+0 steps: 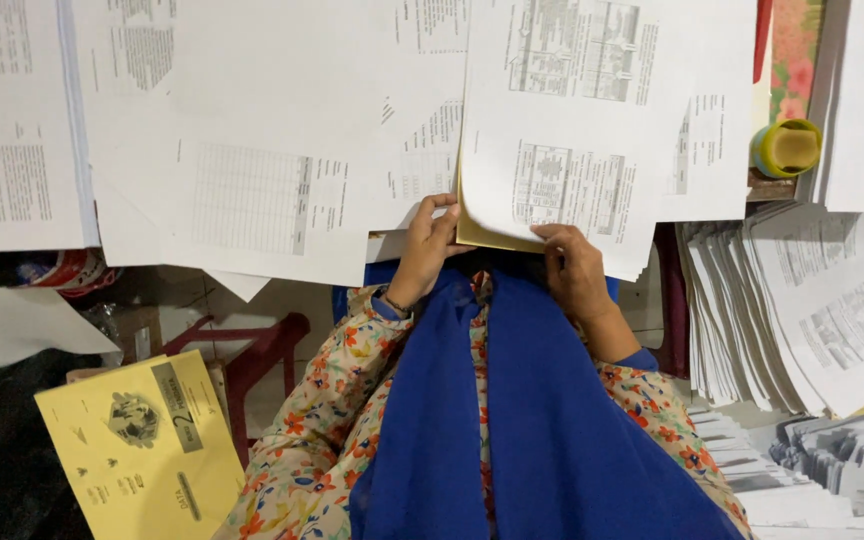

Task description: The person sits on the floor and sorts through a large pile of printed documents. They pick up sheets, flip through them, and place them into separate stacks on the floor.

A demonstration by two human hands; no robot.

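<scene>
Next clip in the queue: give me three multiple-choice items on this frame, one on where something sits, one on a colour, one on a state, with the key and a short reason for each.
1. Where does the yellow booklet lie in the picture?
A. lower left
B. top right
C. under the fanned sheets

2. What colour is the long cloth hanging down between the arms?
A. green
B. blue
C. white

3. What are the two hands doing?
A. resting empty and apart
B. both gripping the lower edge of the printed paper bundle
C. one holding the roll of tape

Key: 1 A, the booklet shows at the lower left, apart from the hands. 2 B, the cloth is plain blue over floral sleeves. 3 B, the left hand and the right hand both close on the bundle's edge; the tape sits untouched at the right.
</scene>
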